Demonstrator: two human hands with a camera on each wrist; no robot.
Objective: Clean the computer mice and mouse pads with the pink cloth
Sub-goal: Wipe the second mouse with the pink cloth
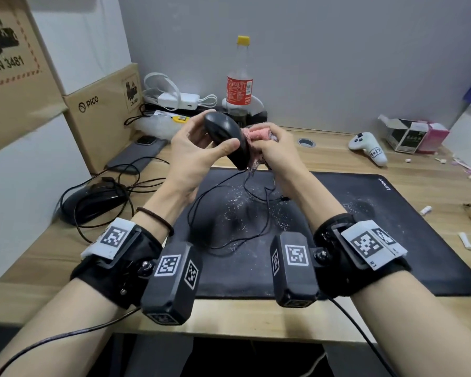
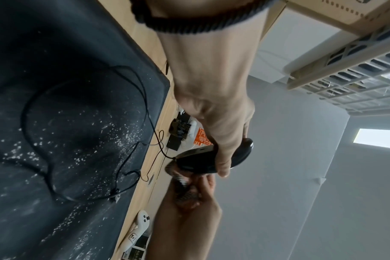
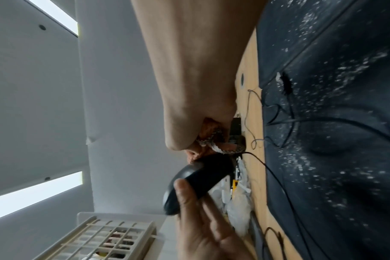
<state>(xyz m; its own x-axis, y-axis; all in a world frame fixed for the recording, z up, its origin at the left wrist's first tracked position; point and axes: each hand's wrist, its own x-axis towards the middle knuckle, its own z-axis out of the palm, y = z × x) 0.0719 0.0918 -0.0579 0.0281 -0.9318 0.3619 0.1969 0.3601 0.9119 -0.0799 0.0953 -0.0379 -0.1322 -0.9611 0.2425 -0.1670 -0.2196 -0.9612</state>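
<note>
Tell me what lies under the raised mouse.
Below the black mouse lies the black mouse pad, flecked with white specks, with the mouse's cable looped on it. The forearms hide part of the pad.

Both hands are hovering above the black mouse pad (image 1: 365, 227), whose right half is lying bare apart from white specks, leaving open passage there. The held mouse's cable (image 1: 201, 197) is looping across the pad's middle, crossing any low sweep. To the left, a 2nd mouse (image 1: 93, 202) is sitting in tangled cords, with a phone (image 1: 136, 156) and cardboard boxes (image 1: 104, 110) closing that side. At the back, a bottle (image 1: 239, 83) and chargers (image 1: 180, 100) are crowding the wall; a white controller (image 1: 367, 146) and small cartons (image 1: 411, 136) are occupying the far right.
</note>
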